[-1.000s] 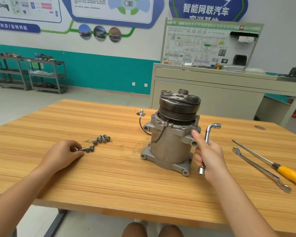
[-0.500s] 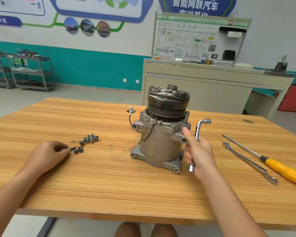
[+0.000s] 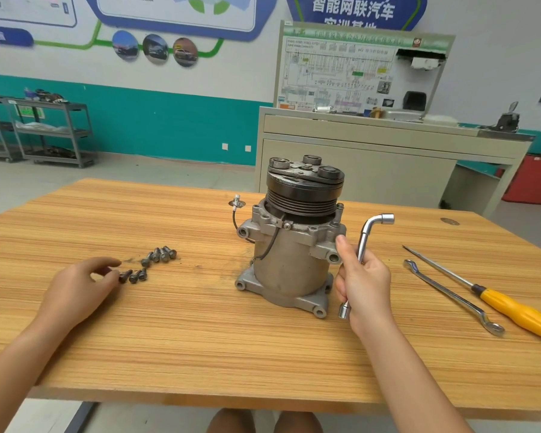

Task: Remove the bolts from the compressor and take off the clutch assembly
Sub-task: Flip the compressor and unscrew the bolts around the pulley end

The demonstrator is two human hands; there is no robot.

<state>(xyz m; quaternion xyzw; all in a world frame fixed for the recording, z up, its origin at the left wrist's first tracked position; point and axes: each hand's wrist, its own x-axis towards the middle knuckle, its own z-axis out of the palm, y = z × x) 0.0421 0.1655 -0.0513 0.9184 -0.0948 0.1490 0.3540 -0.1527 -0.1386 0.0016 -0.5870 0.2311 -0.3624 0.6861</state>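
- Table (image 3: 200,354): pale wood-grain top; it carries every item below.
- Compressor (image 3: 291,264): grey cast-metal body, standing upright on its mounting flange at the middle of the table, between my two hands.
- Clutch assembly (image 3: 305,189): black grooved pulley with its hub plate, seated on top of the compressor.
- Wire (image 3: 235,225): black lead looping off the compressor's left side and ending in a small white connector that rests on the table behind it.
- Bolts (image 3: 158,255): loose on the table, well left of the compressor, in two small clusters, one nearer me than the other.
- Left hand (image 3: 78,289): low over the table, fingers loosely curled, thumb and forefinger parted, gripping nothing. The fingertips lie just beside the nearest bolt; I cannot tell whether they touch it.
- Right hand (image 3: 364,282): fist wrapped round the L-shaped socket wrench (image 3: 367,235), shaft nearly upright and bent head at the top; the thumb points up against a lug on the compressor's right side.
- Spanner (image 3: 450,295): flat on the table, right of my right hand.
- Screwdriver (image 3: 509,307): yellow handle, lying just beside the spanner on its far side.
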